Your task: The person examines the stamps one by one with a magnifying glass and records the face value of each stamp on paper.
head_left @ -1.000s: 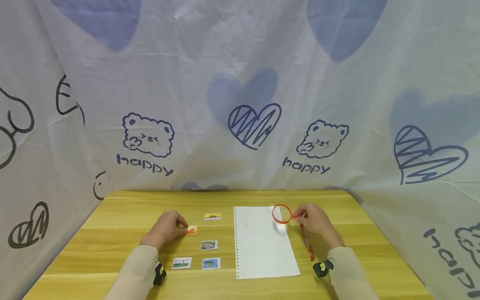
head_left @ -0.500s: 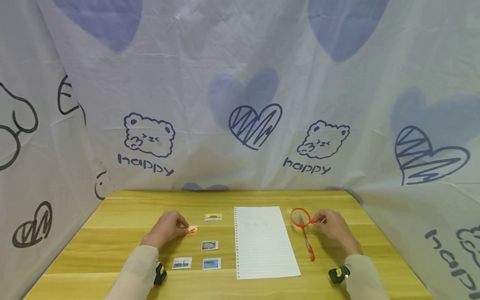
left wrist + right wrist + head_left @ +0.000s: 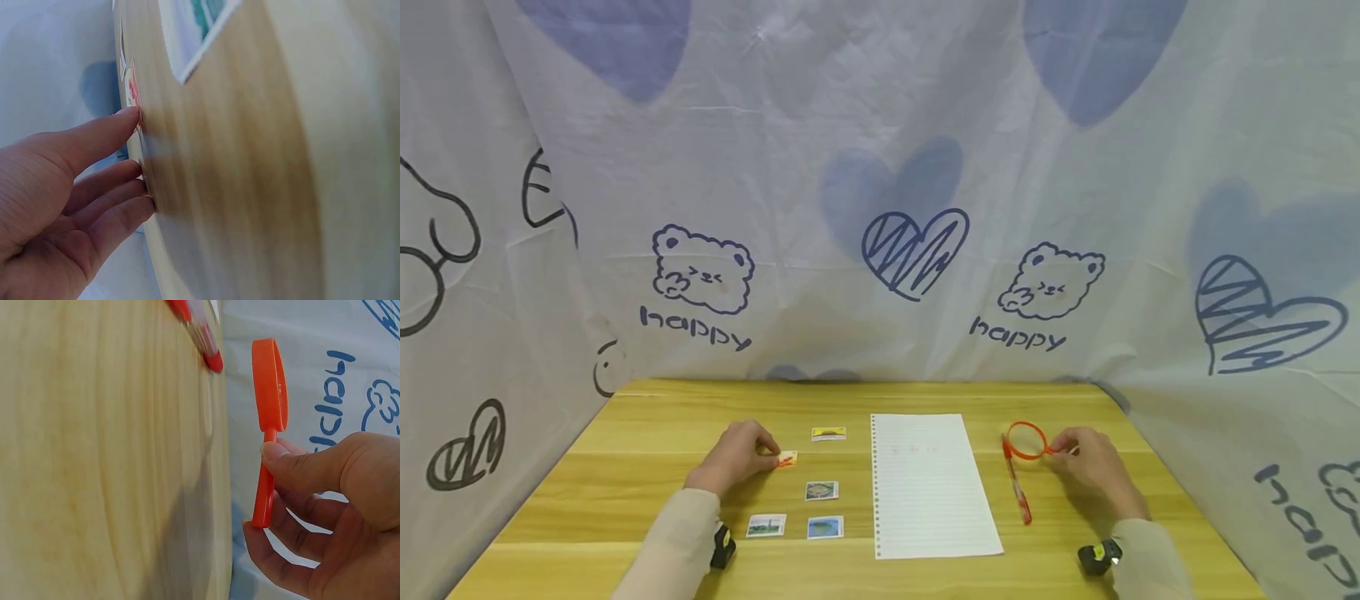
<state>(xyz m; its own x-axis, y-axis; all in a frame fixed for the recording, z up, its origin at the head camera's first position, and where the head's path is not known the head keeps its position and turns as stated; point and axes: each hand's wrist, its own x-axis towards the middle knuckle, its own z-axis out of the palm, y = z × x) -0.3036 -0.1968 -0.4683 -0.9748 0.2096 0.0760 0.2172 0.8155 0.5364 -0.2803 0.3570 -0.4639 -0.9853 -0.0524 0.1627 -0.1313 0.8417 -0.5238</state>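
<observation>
My left hand (image 3: 739,455) is at the left edge of a small orange-and-cream postage stamp (image 3: 787,458) on the table. In the left wrist view, the thumb (image 3: 122,122) touches the stamp, and the other visible fingertips rest by the wood; the index finger is hidden. My right hand (image 3: 1093,462) pinches the handle of a red magnifying glass (image 3: 1028,441) between thumb and fingers. The right wrist view shows the magnifying glass (image 3: 269,387) raised off the tabletop, seen nearly edge-on. In the head view its ring lies beside the upper end of a red pen (image 3: 1017,483).
Several other stamps lie to the left of the paper: a yellow one (image 3: 828,434), a green one (image 3: 822,491), a blue one (image 3: 825,527) and a tower picture (image 3: 767,525). A lined sheet (image 3: 936,500) with faint writing lies mid-table. A printed curtain (image 3: 820,333) hangs behind.
My right hand has carried the magnifying glass rightward and slightly nearer, from over the paper's edge, across the pen, to the pen's right side. My left hand has stayed at the stamp.
</observation>
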